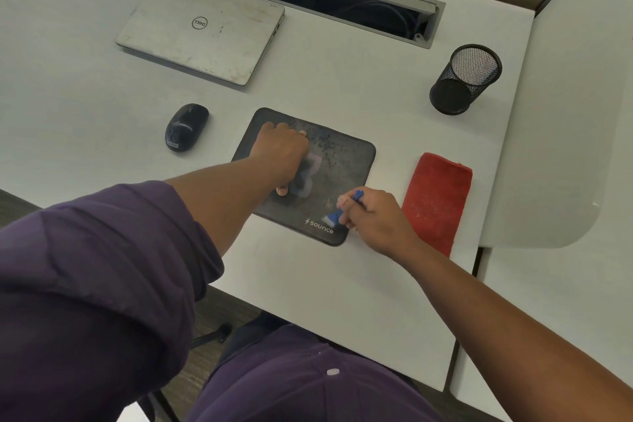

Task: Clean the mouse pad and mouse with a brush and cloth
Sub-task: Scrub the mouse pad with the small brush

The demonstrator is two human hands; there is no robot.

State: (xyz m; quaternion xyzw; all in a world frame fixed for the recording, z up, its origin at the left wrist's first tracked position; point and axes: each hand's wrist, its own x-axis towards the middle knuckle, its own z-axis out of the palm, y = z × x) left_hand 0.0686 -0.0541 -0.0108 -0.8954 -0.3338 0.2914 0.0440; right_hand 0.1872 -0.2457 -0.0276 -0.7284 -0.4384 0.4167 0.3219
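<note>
Soft, even indoor light, a clear picture with wide-angle bending.

I see the white desk (102, 120) lit evenly and rather bright, with only weak, soft shadows under the pen cup (462, 79) and beside the laptop (202, 27). A small glare line sits on the mouse (186, 127). The brush (342, 209) looks a little blurred. The desk edges curve near the frame borders, and the purple sleeve (96, 284) at bottom left is soft and dark.

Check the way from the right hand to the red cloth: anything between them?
Nothing visible. The right hand, holding the blue brush at the mouse pad corner, has only bare desk between it and the red cloth on its right.
</note>
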